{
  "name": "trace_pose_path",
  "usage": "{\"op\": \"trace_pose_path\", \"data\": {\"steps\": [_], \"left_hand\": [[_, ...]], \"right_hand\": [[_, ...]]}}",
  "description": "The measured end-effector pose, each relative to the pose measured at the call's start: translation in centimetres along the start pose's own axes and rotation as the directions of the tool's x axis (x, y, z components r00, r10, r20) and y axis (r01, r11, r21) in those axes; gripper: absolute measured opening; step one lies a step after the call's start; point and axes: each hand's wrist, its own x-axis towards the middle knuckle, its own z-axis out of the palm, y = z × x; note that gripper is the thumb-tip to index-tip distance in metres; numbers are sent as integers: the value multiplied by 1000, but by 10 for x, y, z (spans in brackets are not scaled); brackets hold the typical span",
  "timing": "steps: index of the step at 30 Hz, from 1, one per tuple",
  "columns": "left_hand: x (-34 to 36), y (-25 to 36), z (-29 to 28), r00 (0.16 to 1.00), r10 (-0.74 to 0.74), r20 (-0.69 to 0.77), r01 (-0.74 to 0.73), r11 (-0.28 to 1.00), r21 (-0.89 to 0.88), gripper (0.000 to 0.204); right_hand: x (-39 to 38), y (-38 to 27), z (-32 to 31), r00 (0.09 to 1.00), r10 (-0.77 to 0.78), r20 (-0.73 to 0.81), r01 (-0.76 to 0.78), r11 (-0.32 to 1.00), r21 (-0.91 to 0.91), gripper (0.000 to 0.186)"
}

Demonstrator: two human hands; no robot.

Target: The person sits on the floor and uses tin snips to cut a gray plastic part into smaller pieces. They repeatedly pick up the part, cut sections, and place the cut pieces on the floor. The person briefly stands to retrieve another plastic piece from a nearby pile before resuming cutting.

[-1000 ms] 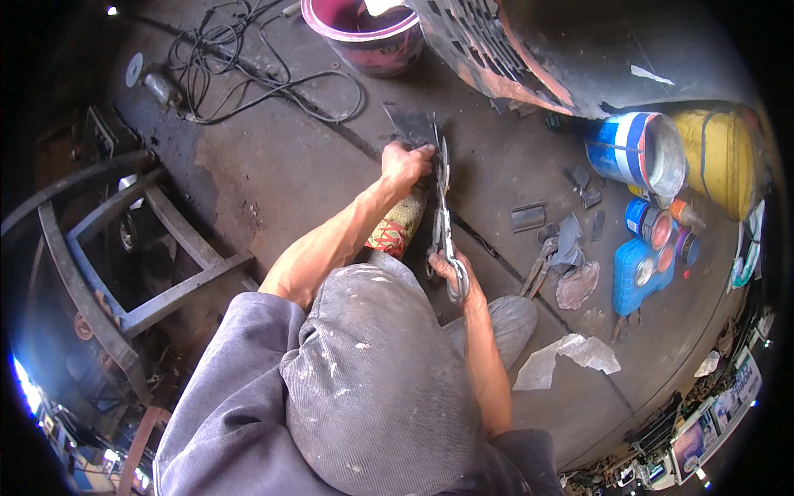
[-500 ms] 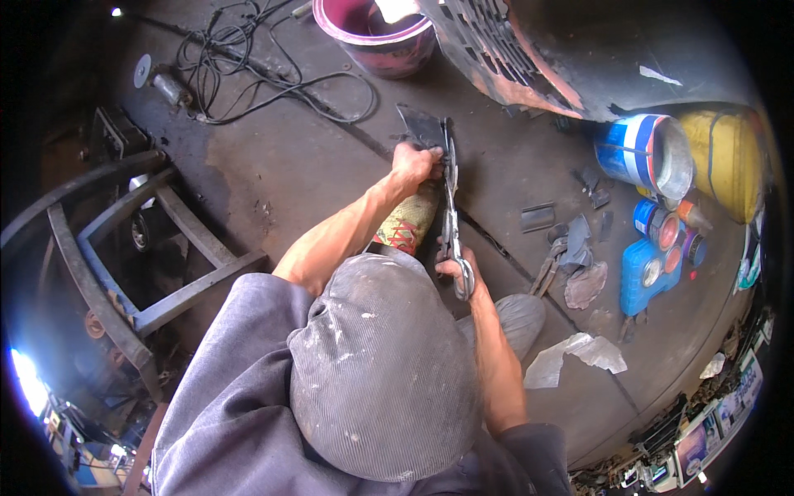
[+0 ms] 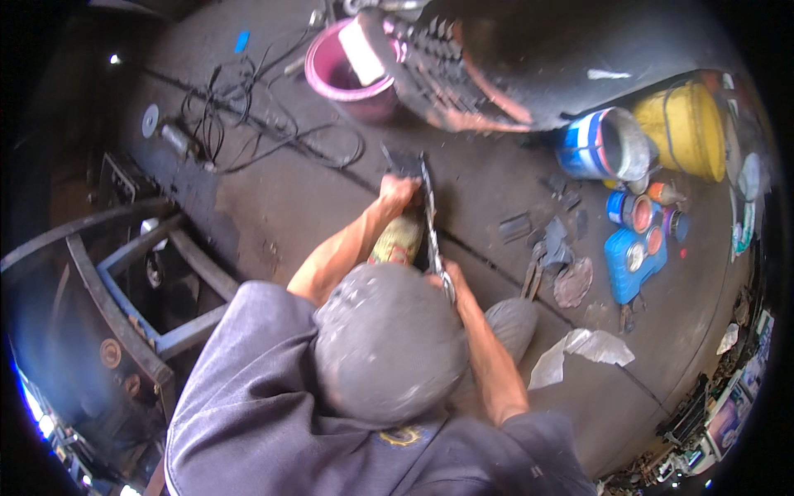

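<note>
My left hand is closed on a dark, flat piece of sheet, gripping its near edge. In my right hand are the handles of long metal shears. Their blades point away from me and lie along the right side of the sheet piece, close to my left fingers. Whether the blades bite into the sheet is too blurred to tell. Between my forearms rises my grey-trousered knee. Just beyond it, under my left wrist, shows a yellow-green patterned item, perhaps footwear, partly hidden.
A pink tub stands ahead, beside a large dark panel with a slotted edge. Cable lies far left, a metal frame nearer. On the right are a blue-white bucket, a yellow container, cans and scraps.
The view has shifted, so tub and panel sit lower and farther left. Both hands keep their hold on the sheet piece and shears. The shears' handles look closer together, though blurred.
</note>
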Motion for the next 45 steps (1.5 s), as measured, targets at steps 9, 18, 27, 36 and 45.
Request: {"op": "trace_pose_path", "data": {"steps": [9, 18, 27, 36, 45], "left_hand": [[-36, 13, 4, 993, -119, -11, 115, 974, -193, 21], [-31, 8, 1, 986, -164, 41, 168, 932, -321, 12], [-19, 3, -8, 977, -196, 82, 208, 959, -191, 22], [-68, 48, -6, 862, 506, 15, -271, 436, 858, 65], [-23, 34, -16, 909, 416, 0, -205, 449, 870, 73]], "right_hand": [[-13, -23, -1, 977, 205, 53, -212, 953, 216, 48], [-7, -4, 1, 991, 73, 109, -108, 929, 355, 58], [2, 10, 12, 995, 94, 41, -102, 944, 313, 42], [-27, -50, -2, 961, 268, 61, -271, 962, 36, 52], [-11, -28, 2, 994, -20, -109, -16, 947, -321, 29]]}}
